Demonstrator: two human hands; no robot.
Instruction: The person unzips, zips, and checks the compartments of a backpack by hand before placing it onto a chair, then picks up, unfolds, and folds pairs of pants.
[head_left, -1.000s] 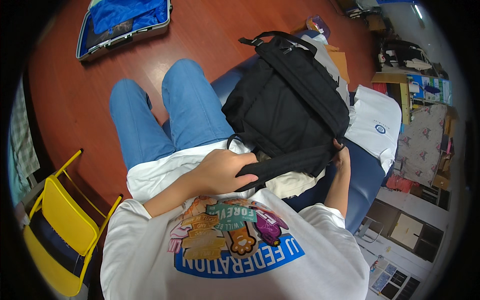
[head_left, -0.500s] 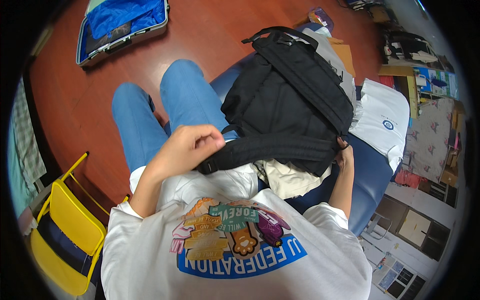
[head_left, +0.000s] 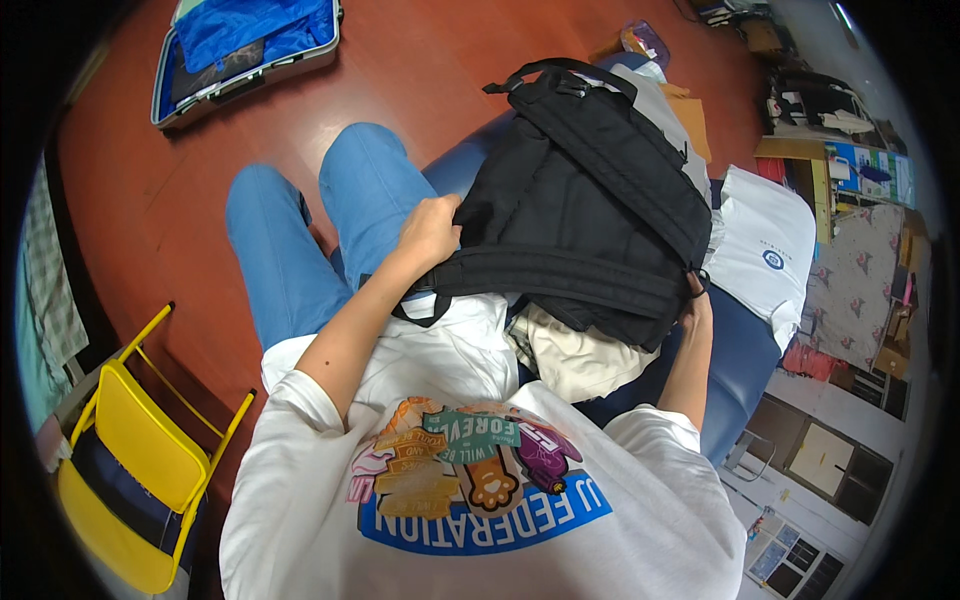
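A black backpack [head_left: 590,205] lies on a dark blue padded seat [head_left: 745,345] to my right, its shoulder straps upward. My left hand [head_left: 430,234] is closed on the backpack's left edge, fingertips partly hidden by the fabric. One padded strap [head_left: 560,272] crosses just below that hand, its buckle end hanging over my lap. My right hand [head_left: 696,303] holds the backpack's lower right corner, with some fingers out of sight under it. A crumpled cream cloth [head_left: 575,352] is partly beneath the bag's near edge.
A white folded item [head_left: 768,255] with a round blue mark lies right of the backpack. On the red-brown floor at the far left stands an open suitcase [head_left: 215,103] with blue lining. A yellow folding chair [head_left: 155,415] is at the left. Shelves and boxes line the right.
My left hand has moved up and right from near the strap's end and closed on the backpack's left edge. The strap now lies straighter. My right hand stays at the corner.
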